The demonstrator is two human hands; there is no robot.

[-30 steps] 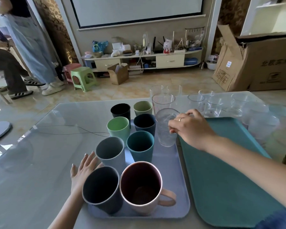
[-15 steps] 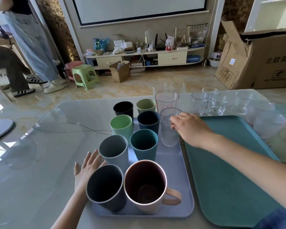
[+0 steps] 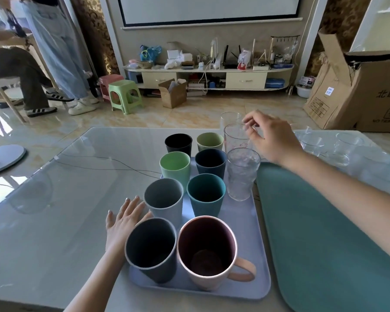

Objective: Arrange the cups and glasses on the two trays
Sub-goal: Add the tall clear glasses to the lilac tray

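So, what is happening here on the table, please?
A person is arranging cups and glasses on two trays. The lavender tray holds eight coloured cups and a textured glass. The right hand reaches, fingers loosely open, over a tall clear glass behind it, holding nothing. The left hand lies flat on the table beside the tray. The teal tray shows nothing on it.

A white projection screen hangs on the beige wall at the top of the frame, above a long low shelf unit crowded with clutter. The marble-patterned tile floor shines in daylight. A green stool stands left of centre, a large cardboard box at right.
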